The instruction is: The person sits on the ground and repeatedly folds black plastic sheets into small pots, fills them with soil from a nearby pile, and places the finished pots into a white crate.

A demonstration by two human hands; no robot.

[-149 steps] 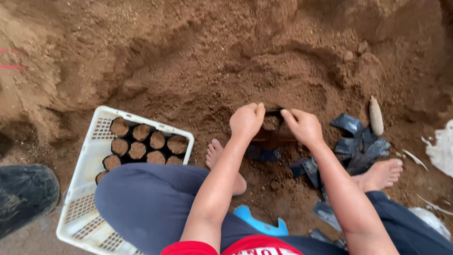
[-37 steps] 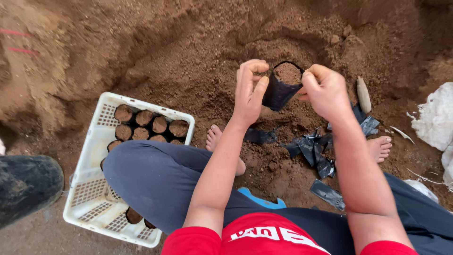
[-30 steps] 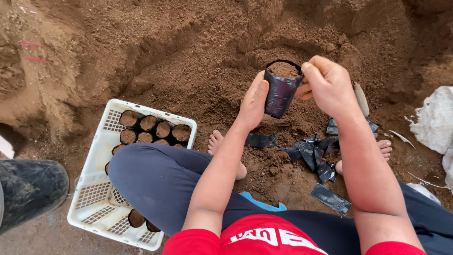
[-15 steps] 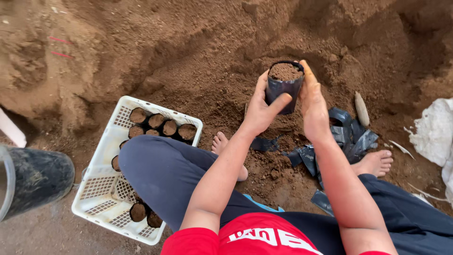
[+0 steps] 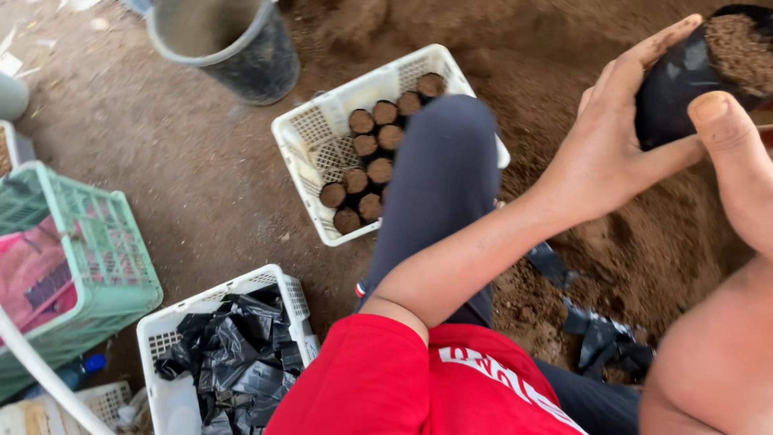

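my left hand [image 5: 616,157] is closed around a black bag [image 5: 684,80] full of soil, fingers over the far side and thumb under it. my right hand [image 5: 737,161] is beside it; i see mostly the thumb, which rests at the lower edge of the bag, but i cannot tell if this hand really grips. the bag is up in the air at the top right, tilted a little, above the soil heap [image 5: 644,250].

to do this well, i think the bag should stay upright so the soil does not spill from the mouth, and the grip should be soft, because the thin plastic will fold easily. supporting the bottom helps it keep a round shape.

below my left arm is a white crate [image 5: 310,133] on the ground, partly hidden by my knee [image 5: 439,177]. inside it, filled bags [image 5: 366,173] stand close together in rows, touching each other. nearer to me is another white crate [image 5: 165,346] with empty bags [image 5: 233,354] lying crumpled. some more flat bags [image 5: 608,342] lie on the soil by my leg.

the floor [image 5: 185,185] is bare, packed earth, dusty brown. a dark bucket [image 5: 225,40] stands at the top, and a green crate [image 5: 97,258] with something pink inside is at the left.
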